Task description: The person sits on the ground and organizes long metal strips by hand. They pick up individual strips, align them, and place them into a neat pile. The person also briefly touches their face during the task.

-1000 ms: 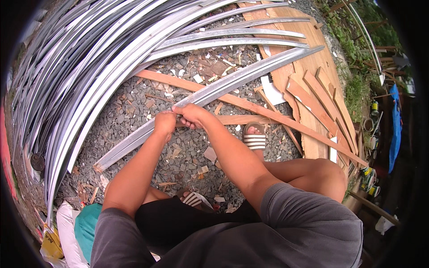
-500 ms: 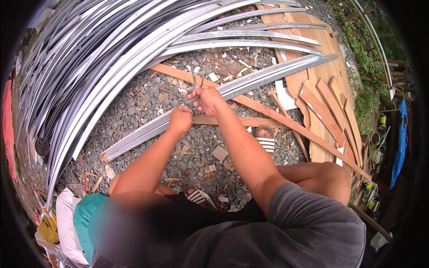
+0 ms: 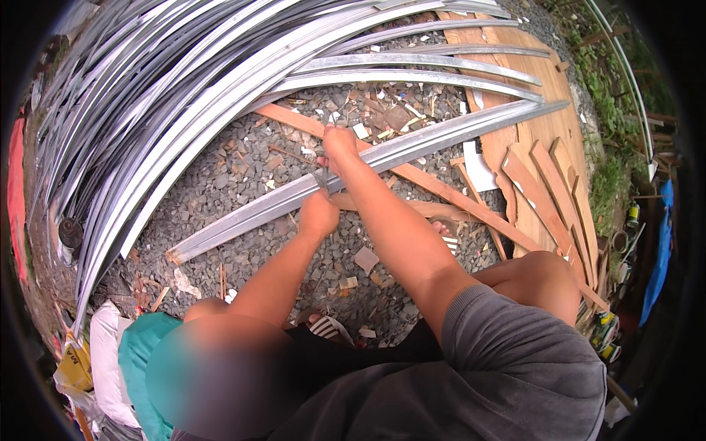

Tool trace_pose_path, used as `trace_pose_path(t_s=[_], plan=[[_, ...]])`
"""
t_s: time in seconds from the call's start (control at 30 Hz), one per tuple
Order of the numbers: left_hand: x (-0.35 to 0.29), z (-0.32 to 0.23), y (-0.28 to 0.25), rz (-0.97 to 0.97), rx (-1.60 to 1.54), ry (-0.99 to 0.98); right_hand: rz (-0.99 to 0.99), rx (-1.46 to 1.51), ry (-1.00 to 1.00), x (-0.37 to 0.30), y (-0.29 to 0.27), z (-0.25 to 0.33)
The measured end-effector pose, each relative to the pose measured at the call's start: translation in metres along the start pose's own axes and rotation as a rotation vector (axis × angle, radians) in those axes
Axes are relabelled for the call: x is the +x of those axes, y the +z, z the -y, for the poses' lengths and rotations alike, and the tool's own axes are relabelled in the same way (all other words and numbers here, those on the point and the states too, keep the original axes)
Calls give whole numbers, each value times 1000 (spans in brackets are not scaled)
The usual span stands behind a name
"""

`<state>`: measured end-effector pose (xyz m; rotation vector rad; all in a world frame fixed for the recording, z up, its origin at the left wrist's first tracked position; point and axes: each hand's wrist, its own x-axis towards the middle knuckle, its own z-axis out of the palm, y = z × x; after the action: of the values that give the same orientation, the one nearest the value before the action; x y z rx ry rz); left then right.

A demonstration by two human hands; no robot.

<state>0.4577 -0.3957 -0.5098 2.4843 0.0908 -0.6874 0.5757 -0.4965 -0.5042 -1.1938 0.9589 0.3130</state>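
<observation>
The metal strip (image 3: 368,165) lies diagonally across the gravel (image 3: 243,176), its lower end near the left and its upper end reaching the wooden boards (image 3: 544,95) at the right. My left hand (image 3: 318,214) is clenched around the near edge of the strip at about its middle. My right hand (image 3: 340,141) grips the far edge of the same strip just beyond the left hand, fingers closed over it. A long wooden slat (image 3: 441,187) runs under the strip, crossing it close to my hands. Beyond the strip, a large pile of curved metal strips (image 3: 169,81) fills the upper left. Wood scraps (image 3: 365,259) lie scattered on the gravel near my forearms. At the lower left sits a white sack (image 3: 103,353).
</observation>
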Motion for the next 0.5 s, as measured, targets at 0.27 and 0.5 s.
trace_pose_path(t_s=[0.27,0.5], plan=[[-29,-4,-2,110,358,18,71,-176,-114,8,49,-4],[-33,-4,2,92,267,26,161,-243,-275,0,45,-10]])
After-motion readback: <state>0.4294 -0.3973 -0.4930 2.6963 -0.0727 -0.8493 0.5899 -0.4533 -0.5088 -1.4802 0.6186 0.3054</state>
